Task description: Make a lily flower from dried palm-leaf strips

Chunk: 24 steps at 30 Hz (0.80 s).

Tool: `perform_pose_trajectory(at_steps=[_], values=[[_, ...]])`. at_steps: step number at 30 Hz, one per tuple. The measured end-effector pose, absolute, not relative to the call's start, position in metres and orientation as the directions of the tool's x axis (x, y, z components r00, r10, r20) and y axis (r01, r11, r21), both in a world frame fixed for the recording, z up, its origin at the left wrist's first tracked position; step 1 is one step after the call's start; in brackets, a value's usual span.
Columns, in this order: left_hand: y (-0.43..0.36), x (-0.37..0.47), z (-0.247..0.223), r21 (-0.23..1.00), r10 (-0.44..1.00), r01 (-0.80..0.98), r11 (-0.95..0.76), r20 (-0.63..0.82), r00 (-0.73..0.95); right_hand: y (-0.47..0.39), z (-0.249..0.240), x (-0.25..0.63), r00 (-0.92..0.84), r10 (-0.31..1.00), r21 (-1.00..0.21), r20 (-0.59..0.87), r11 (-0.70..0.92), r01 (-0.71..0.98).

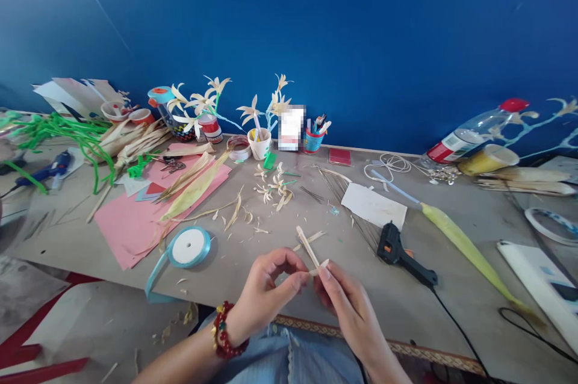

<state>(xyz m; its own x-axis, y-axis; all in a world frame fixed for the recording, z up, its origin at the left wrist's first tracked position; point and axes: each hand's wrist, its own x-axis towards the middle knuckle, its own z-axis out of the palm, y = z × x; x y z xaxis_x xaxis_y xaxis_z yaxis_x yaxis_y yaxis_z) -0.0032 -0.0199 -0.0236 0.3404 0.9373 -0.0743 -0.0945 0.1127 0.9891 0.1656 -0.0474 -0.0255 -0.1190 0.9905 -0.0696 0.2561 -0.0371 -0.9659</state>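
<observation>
My left hand [275,291], with a red bead bracelet [224,330] at the wrist, is curled with thumb and forefinger closed on one end of a small pale corn husk piece [320,268]. My right hand [350,306] pinches the same piece between thumb and fingers. A longer, narrow husk strip [307,245] points away from the fingertips; whether it is held or lies on the table is hard to tell. Husk scraps [261,230] and small husk flowers [275,185] lie beyond my hands.
A blue ribbon spool [188,247] lies left, near pink paper [120,221]. A black glue gun [401,254] with its cord lies right, beside thin wires, white paper [374,206] and a long green husk [465,251]. Cups, husk flowers and a bottle [474,131] line the blue wall.
</observation>
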Motion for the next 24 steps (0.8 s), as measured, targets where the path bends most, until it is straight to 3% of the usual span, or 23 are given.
perform_pose_trajectory(at_steps=[6, 12, 17, 24], values=[[-0.0215, -0.0054, -0.0214, 0.988, 0.939, -0.118, 0.095, -0.049, 0.341, -0.0504, -0.0277, 0.1642, -0.128, 0.989, -0.967, -0.075, -0.041, 0.252], [-0.0225, -0.0039, -0.0186, 1.000, 0.950, -0.022, -0.019, 0.025, 0.312, -0.0511, -0.0276, 0.1625, -0.063, 0.998, -0.966, -0.030, -0.013, 0.257], [-0.0230, -0.0020, -0.0213, 0.999, 0.958, 0.011, -0.049, 0.043, 0.282, -0.0532, -0.0263, 0.1604, -0.137, 0.991, -0.975, -0.008, 0.023, 0.221], [-0.0258, -0.0045, -0.0206, 0.978, 0.942, 0.110, -0.179, 0.138, 0.307, -0.0527, -0.0262, 0.1565, -0.169, 0.978, -0.988, -0.124, -0.107, 0.107]])
